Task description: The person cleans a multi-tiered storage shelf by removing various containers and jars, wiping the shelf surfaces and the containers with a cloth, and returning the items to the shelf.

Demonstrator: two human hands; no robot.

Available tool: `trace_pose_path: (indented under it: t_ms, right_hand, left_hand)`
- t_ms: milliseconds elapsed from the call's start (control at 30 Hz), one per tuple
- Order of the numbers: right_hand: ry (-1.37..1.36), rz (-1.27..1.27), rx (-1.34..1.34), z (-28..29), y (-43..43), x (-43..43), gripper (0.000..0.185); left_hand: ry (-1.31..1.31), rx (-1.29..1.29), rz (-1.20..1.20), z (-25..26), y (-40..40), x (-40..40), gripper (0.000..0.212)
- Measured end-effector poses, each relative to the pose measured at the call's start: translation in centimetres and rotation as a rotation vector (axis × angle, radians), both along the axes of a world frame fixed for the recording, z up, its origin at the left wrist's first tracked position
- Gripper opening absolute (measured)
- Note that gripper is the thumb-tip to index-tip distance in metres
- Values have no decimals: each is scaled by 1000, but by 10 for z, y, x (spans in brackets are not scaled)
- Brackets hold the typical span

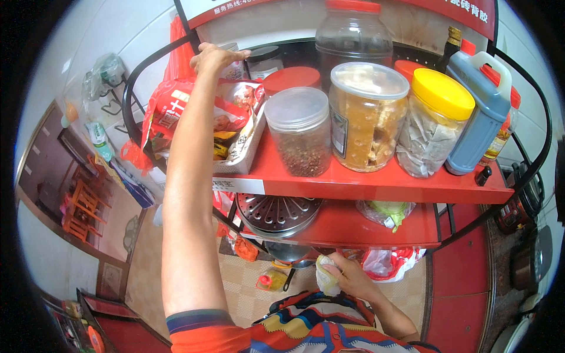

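My left hand point(217, 58) reaches over a white plastic basket point(238, 167) at the shelf's left end. Its thumb points right, by a clear jar with a black lid point(265, 61); what lies beneath the fingers is hidden. Red food packets point(170, 108) fill the basket, partly covered by my forearm. Low in front of my body, my right hand point(353, 276) grips a crumpled pale yellow-white cloth point(327, 276). Right of the basket stand a jar of brown spice point(300, 150), a tub of orange-brown food point(368, 128) and a yellow-lidded jar point(435, 123).
A blue-grey jug point(479, 110) stands at the right of the red metal shelf point(375, 190), inside a black frame rail point(545, 114). Below sit a perforated steamer pan point(278, 214) and a wrapped cabbage point(386, 212). An oil bottle point(273, 281) is on the floor.
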State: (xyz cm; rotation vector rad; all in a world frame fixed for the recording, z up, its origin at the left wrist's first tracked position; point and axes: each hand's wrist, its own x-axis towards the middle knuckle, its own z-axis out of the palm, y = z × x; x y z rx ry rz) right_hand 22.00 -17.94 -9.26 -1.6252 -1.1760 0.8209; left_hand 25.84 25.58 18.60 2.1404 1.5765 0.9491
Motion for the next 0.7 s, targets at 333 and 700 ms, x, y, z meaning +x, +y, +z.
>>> trace_pose_path:
  t_ms: [333, 700]
  right_hand:
    - [30, 47, -25, 0, 3, 3, 27]
    - [-6, 38, 5, -12, -6, 1, 28]
  left_hand:
    - [303, 965, -68, -6, -85, 4, 56]
    - [360, 279, -293, -25, -85, 41, 88]
